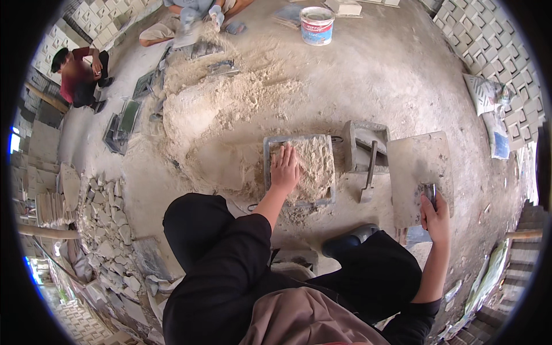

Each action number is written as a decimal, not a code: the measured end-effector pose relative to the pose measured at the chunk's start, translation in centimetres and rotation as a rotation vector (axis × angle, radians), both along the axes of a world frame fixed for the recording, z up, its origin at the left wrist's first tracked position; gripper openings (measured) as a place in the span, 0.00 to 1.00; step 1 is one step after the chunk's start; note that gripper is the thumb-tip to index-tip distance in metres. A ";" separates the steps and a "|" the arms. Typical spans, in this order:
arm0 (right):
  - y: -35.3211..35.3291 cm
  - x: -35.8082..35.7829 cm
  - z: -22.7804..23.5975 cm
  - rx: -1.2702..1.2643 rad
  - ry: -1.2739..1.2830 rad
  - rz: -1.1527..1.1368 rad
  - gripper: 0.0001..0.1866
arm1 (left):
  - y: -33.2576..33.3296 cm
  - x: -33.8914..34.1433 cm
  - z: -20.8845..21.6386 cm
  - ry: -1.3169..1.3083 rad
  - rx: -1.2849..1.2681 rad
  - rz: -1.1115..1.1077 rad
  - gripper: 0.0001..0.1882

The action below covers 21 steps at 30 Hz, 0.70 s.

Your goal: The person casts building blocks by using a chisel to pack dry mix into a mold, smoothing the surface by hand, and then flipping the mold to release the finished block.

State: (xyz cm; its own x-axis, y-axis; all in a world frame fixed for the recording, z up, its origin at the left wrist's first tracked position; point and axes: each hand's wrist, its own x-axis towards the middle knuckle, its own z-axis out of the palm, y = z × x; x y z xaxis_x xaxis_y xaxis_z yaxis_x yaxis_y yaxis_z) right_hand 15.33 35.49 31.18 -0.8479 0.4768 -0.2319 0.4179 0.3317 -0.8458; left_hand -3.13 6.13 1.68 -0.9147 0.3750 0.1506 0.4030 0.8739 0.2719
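Observation:
A square metal mould (268, 164) lies on the ground before me, heaped with pale damp sandy mix (315, 161). My left hand (284, 168) presses flat on the left part of this mix, fingers stretched out and pointing away from me. To the right, my right hand (435, 215) is closed round the short handle of a large flat rectangular plate (421, 164), smeared with pale grey dust. Between mould and plate stands a grey box-shaped frame (351, 152) with a divider, and a long-handled flat scraper (370, 172) leans against it.
Loose sandy mix (201, 115) spreads left of and beyond the mould. A white bucket (317, 26) stands farther off. Two people sit beyond: one at the left (80, 75), another at the top handling mix. Broken pieces (106, 230) pile up at left; patterned tiles (489, 52) are stacked at right.

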 end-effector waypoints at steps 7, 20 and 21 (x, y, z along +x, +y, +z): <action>-0.8 -0.4 0.9 -0.083 0.023 -0.002 0.05 | -0.7 -5.2 -0.7 -0.022 -0.036 0.165 0.29; -1.3 -1.3 1.0 -0.074 -0.010 0.030 0.06 | -0.5 0.4 0.6 -0.118 -0.053 0.196 0.34; -1.4 -1.3 0.8 -0.054 -0.006 0.051 0.06 | -0.7 -0.3 0.5 -0.106 -0.070 0.198 0.35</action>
